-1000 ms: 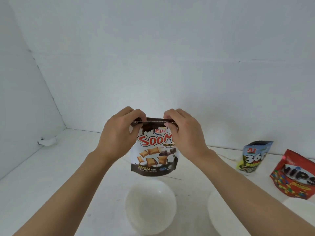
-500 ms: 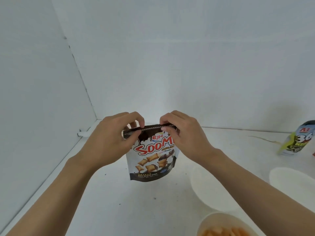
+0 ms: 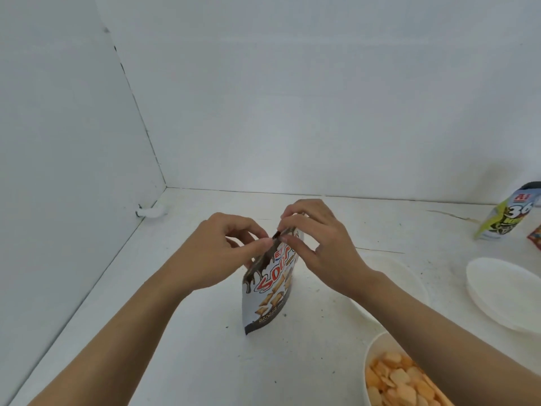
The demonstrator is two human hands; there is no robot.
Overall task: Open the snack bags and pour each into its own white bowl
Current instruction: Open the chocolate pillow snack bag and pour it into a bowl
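White-and-brown snack bag (image 3: 270, 285) held upright, top pinched, empty white bowls (image 3: 509, 297) right, one with chips (image 3: 407, 379)

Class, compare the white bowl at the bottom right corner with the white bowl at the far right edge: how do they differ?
The white bowl at the bottom right corner holds pale orange crisps; the white bowl at the far right edge is empty. The corner bowl is cut off by the frame and the right forearm; the far-right bowl shows almost whole. Both are plain white and rest on the white table.

brown-white bag (image 3: 270, 288): "SOO" partly legible | green-blue bag (image 3: 509, 213): "36"
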